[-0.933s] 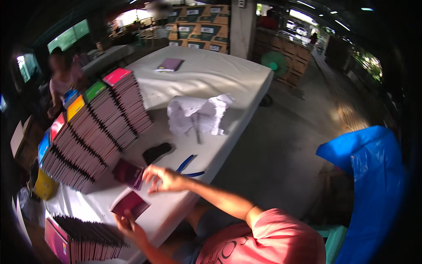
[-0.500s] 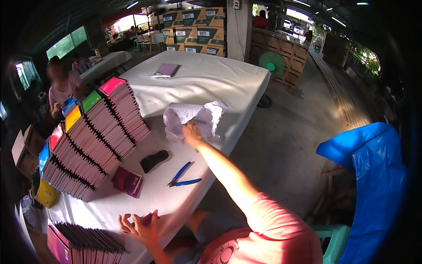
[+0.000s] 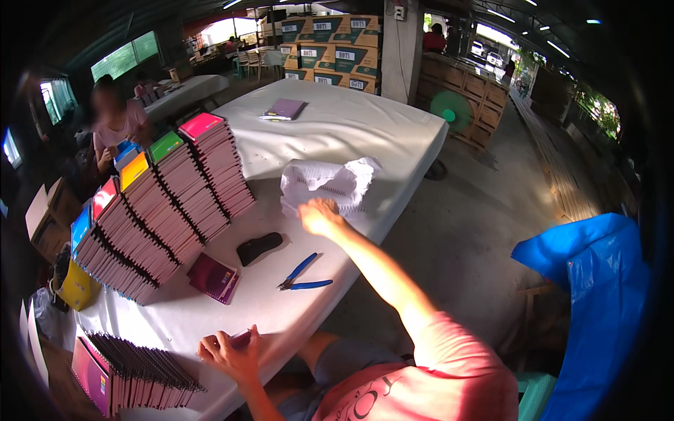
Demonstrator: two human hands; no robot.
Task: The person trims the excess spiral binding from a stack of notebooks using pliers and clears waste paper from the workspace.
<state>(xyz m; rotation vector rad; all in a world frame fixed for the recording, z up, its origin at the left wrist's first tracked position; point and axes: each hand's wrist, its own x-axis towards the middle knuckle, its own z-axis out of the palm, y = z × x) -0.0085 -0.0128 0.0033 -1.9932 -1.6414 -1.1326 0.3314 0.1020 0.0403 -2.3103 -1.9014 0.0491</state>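
My left hand (image 3: 233, 356) is curled around a small maroon notebook (image 3: 241, 340) at the near table edge. My right hand (image 3: 321, 216) has its fingers closed at the near side of a crumpled white paper wrapping (image 3: 302, 174), where dark spiral binding coils lie; anything inside the fingers is hidden. Between my hands, blue-handled cutters (image 3: 311, 285) lie with handles spread. Beside them are a black pouch (image 3: 260, 248) and a few loose maroon notebooks (image 3: 210, 275). Near my left hand stands a row of spiral-bound maroon notebooks (image 3: 93, 375).
Tall stacks of spiral-bound notebooks (image 3: 186, 179) with coloured covers line the table's left side. A purple notebook (image 3: 284, 109) lies on the far white tablecloth (image 3: 337, 105). A person (image 3: 116, 126) works beyond the stacks. Blue plastic sheeting (image 3: 604, 295) hangs at right.
My right hand has drawn back slightly toward me from the coils in the paper. My left hand keeps the small notebook near the table edge. The whole view has shifted a little.
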